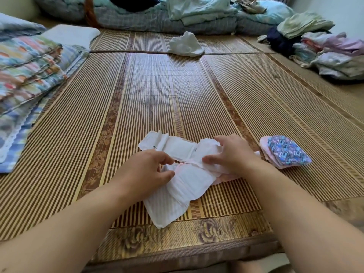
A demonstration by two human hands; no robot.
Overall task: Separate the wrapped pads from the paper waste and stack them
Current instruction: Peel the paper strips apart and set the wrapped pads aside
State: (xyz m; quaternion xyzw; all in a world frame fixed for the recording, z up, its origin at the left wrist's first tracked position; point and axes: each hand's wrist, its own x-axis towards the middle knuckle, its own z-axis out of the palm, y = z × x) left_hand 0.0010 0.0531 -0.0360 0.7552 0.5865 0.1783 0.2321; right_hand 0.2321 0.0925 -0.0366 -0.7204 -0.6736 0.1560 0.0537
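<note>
A heap of white paper sheets and unwrapped white pads [180,186] lies on the bamboo mat [157,95] near its front edge. My left hand [145,170] rests on the heap's left side, fingers pinching a thin white and pink piece at its middle. My right hand [232,152] presses on the heap's right side, thumb and fingers curled on the paper. To the right sits a small stack of wrapped pads [285,152], pink below, with a blue patterned wrapper on top. It is apart from both hands.
A crumpled white bag or cloth [186,45] lies far back on the mat. Folded quilts [29,75] lie at the left, piled clothes [325,52] at the right, bedding [177,14] along the back. The mat's brown floral border [177,233] runs along the front.
</note>
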